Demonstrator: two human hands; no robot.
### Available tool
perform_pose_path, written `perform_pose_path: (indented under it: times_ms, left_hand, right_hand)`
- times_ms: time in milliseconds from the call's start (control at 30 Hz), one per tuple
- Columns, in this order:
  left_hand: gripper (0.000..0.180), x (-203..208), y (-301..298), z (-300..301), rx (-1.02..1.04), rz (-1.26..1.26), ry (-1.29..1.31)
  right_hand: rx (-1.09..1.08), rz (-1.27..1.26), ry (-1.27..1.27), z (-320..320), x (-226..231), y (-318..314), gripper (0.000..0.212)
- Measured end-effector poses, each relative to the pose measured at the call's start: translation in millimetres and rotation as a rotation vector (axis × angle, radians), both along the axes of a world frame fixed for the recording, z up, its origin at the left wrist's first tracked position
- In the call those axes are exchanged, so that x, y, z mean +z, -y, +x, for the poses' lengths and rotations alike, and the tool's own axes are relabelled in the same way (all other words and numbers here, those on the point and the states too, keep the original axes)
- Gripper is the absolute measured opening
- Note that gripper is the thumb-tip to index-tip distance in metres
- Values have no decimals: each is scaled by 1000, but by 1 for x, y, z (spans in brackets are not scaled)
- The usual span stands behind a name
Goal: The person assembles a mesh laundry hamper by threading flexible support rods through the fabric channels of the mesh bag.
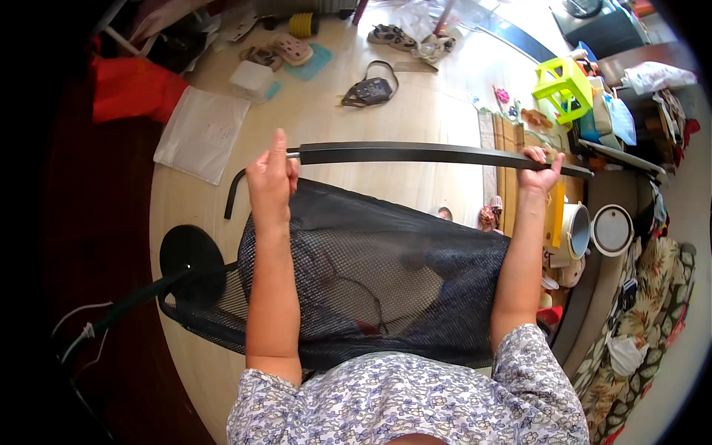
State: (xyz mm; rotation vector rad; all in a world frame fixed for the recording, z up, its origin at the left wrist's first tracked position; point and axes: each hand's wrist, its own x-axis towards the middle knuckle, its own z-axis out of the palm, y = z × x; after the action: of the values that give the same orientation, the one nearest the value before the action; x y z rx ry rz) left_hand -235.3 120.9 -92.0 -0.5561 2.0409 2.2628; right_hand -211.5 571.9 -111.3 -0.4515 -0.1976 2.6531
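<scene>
Left hand (271, 182) is gripping the shiny metal tip (293, 154) of a flat-sided black bar (408, 153); right hand (541, 172) is grasping near its other end. Coarse black mesh (371, 278) is spreading below.

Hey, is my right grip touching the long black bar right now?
Touching. The head view shows your right grip holding the long black bar toward its right end, with fingers bent against it.

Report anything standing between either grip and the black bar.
Nothing visible does: the left grip is on the left end of the black bar, the right grip near its other end. Black mesh lies nearer the body, not between.
</scene>
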Motion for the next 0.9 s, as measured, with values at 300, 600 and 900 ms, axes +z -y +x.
perform_pose_path:
  times_ms: [300, 600, 900]
  left_hand:
    - [21, -6, -2, -1, -74, 273, -200]
    - [24, -1, -2, 1, -24, 23, -107]
    - [21, -6, 0, 0, -132, 297, -123]
  right_hand:
    - [-21, -45, -5, 3, 9, 6, 41]
    - [-30, -21, 11, -1, 5, 4, 42]
    - [-118, 14, 130, -2, 7, 9, 42]
